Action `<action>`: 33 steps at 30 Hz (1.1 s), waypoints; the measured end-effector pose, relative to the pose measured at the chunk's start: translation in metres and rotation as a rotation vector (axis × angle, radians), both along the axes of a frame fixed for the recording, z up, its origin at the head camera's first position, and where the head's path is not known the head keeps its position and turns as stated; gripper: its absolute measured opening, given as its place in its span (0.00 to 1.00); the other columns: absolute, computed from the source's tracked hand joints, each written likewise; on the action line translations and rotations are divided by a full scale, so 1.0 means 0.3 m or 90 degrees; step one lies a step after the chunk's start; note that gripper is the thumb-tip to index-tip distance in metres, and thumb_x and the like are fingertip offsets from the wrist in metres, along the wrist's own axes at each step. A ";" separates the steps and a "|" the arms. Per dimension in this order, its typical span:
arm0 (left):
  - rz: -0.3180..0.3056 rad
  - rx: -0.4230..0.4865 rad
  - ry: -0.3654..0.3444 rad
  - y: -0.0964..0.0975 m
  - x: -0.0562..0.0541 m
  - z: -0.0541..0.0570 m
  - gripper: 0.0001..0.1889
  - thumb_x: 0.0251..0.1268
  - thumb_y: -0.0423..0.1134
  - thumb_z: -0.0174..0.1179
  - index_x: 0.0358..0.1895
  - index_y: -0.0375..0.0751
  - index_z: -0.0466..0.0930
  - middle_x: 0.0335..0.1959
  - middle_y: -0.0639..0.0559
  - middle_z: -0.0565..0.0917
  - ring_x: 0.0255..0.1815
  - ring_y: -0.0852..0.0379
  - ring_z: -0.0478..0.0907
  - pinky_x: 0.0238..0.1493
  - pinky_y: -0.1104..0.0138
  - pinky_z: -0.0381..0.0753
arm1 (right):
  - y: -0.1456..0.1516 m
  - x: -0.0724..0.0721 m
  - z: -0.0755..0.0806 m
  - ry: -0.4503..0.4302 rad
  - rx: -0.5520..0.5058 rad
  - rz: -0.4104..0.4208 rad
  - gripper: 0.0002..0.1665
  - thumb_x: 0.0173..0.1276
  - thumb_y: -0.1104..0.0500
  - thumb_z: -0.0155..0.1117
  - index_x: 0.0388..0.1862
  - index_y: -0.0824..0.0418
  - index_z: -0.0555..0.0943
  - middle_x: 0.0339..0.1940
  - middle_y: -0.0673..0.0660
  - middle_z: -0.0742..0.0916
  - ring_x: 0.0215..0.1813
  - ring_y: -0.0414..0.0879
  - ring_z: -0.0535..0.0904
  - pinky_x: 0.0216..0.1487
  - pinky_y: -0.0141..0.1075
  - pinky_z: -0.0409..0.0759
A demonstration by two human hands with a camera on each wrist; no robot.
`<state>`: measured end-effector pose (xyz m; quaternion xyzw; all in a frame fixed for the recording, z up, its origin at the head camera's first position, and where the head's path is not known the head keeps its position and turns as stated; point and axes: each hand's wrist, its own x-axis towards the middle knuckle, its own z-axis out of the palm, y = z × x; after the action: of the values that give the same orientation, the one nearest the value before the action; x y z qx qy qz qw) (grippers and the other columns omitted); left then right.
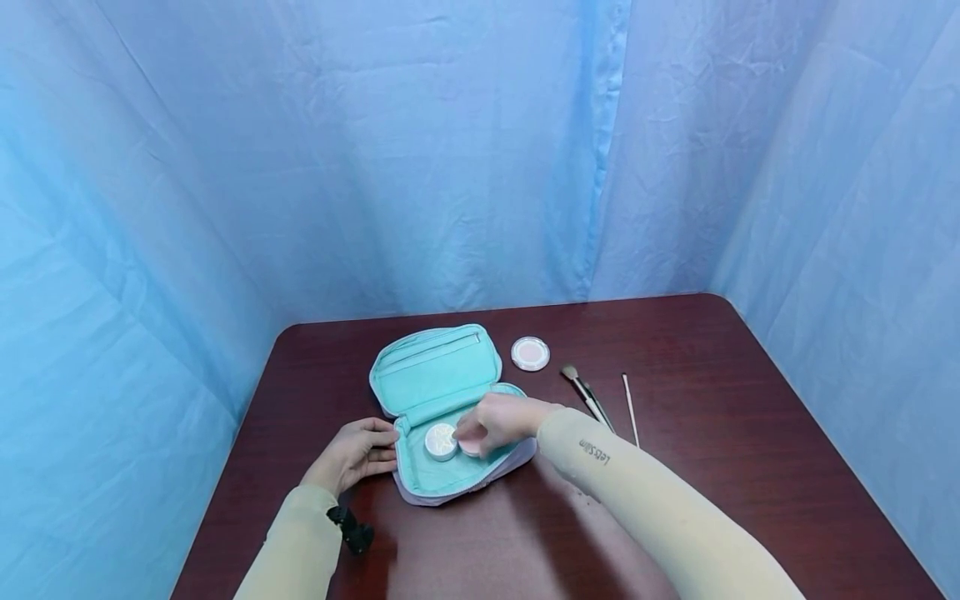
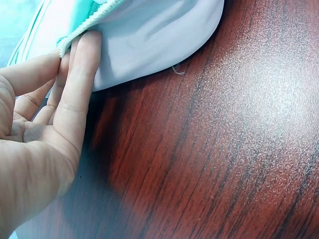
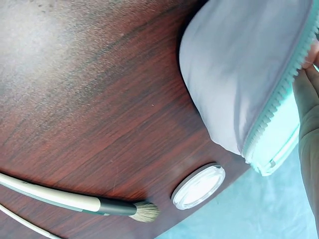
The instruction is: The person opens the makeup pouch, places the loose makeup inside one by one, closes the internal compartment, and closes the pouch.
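Note:
An unzipped cosmetic bag (image 1: 435, 367), mint inside and pale lilac outside, lies on the table with its lid folded back. My left hand (image 1: 356, 454) pinches the bag's left edge; in the left wrist view the thumb and fingers meet at the zipper rim (image 2: 82, 32). My right hand (image 1: 498, 419) reaches into the bag and holds a round pinkish item (image 1: 470, 447), mostly hidden under the fingers. Just left of that item, a round white container (image 1: 441, 442) sits in the bag. In the right wrist view the bag's side hides most of the right fingertips.
A round compact with a clear rim (image 1: 530, 354) lies behind the bag to the right. Farther right are a thick makeup brush (image 1: 581, 387), a darker tool partly behind it, and a thin brush (image 1: 630, 408). Blue curtains (image 1: 480, 167) surround the dark wooden table (image 1: 690, 367).

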<state>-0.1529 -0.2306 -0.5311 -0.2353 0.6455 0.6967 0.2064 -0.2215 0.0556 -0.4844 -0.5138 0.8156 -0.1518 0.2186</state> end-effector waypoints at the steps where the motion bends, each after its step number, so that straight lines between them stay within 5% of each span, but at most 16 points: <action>1: 0.000 -0.001 0.001 0.000 0.000 0.001 0.11 0.71 0.30 0.62 0.52 0.31 0.76 0.31 0.43 0.83 0.30 0.52 0.84 0.37 0.58 0.89 | 0.001 0.003 -0.001 -0.005 0.002 -0.001 0.25 0.67 0.58 0.73 0.64 0.51 0.84 0.59 0.45 0.87 0.54 0.31 0.80 0.58 0.26 0.77; 11: 0.005 -0.007 0.007 0.004 0.003 0.005 0.10 0.70 0.30 0.63 0.51 0.31 0.77 0.31 0.42 0.83 0.29 0.53 0.84 0.36 0.58 0.89 | 0.002 0.017 -0.008 0.030 -0.001 0.055 0.25 0.67 0.59 0.73 0.63 0.54 0.84 0.55 0.46 0.88 0.46 0.32 0.79 0.54 0.25 0.77; 23: 0.000 -0.010 0.006 0.002 0.005 0.005 0.12 0.71 0.31 0.63 0.52 0.31 0.75 0.32 0.42 0.83 0.31 0.52 0.85 0.38 0.58 0.89 | -0.013 0.032 -0.014 0.080 0.017 0.053 0.26 0.65 0.54 0.73 0.63 0.51 0.84 0.53 0.43 0.88 0.39 0.33 0.76 0.49 0.25 0.76; 33: -0.006 -0.010 0.008 0.004 0.007 0.008 0.12 0.71 0.32 0.63 0.53 0.31 0.75 0.34 0.42 0.83 0.32 0.51 0.85 0.38 0.57 0.89 | -0.021 0.043 -0.029 0.112 0.039 0.056 0.27 0.67 0.54 0.73 0.65 0.49 0.82 0.56 0.44 0.88 0.51 0.34 0.83 0.56 0.27 0.78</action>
<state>-0.1508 -0.2295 -0.5288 -0.2294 0.6531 0.6924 0.2035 -0.2087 0.0491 -0.4932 -0.5534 0.8127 -0.0716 0.1678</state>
